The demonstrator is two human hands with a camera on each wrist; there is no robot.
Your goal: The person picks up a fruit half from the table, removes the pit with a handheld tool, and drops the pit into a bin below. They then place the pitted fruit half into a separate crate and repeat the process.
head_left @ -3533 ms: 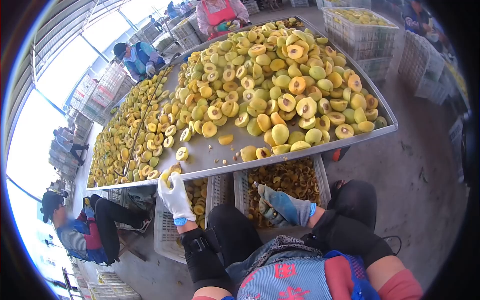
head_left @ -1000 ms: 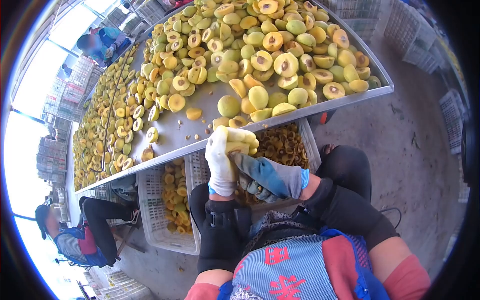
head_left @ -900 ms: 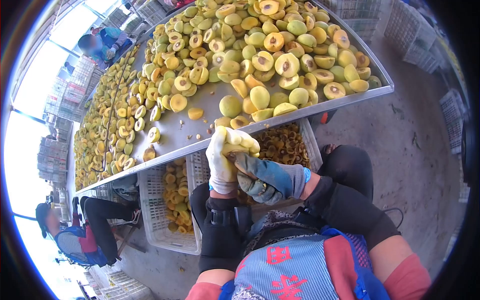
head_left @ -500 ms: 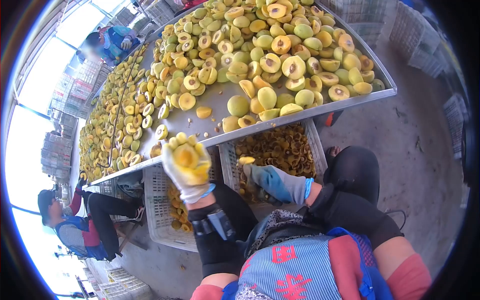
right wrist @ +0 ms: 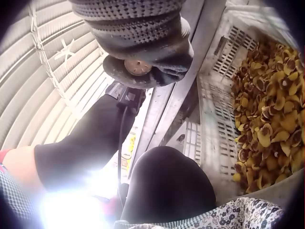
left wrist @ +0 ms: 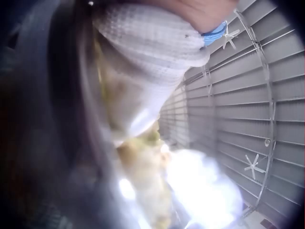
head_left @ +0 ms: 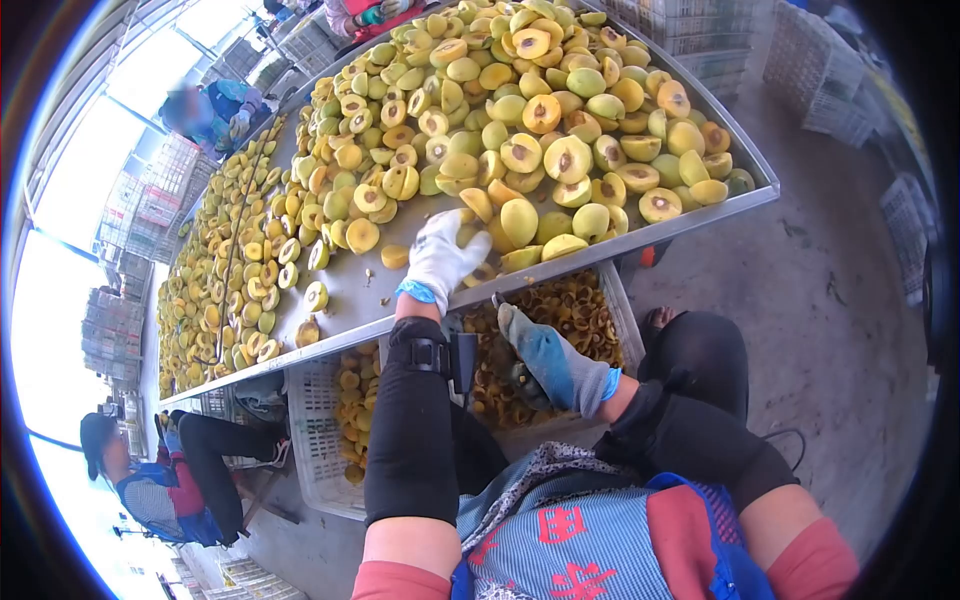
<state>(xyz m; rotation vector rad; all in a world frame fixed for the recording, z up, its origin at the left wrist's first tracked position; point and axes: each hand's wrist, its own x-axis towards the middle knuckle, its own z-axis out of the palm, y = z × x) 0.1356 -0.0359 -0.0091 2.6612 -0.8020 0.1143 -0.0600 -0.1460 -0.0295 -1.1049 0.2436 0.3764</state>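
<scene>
My left hand (head_left: 440, 258), in a white glove, reaches over the metal table's front edge. Its thumb and fingers lie on either side of a yellow-green stone fruit half (head_left: 466, 236), mostly covered by the glove. Blur hides the grip in the left wrist view. My right hand (head_left: 555, 358), in a blue-grey glove, is curled round a small hand tool above a crate of peelings, below the table edge. The tool's metal tip (head_left: 497, 299) pokes out past the fingers in the head view; its round brown handle end (right wrist: 138, 67) shows in the right wrist view.
Halved fruit (head_left: 567, 158) is heaped on the metal table (head_left: 352, 290). Underneath stand a crate of brownish peelings (head_left: 612, 285) and a crate of yellow fruit pieces (head_left: 312, 440). My knees are close to both. Other people sit or stand around the table, with stacked crates (head_left: 805, 85) beyond.
The hands were together at a fruit half, then parted, the half in my left palm and a yellow piece at the right tool. Now my left hand is on the table's fruit; both pieces are gone.
</scene>
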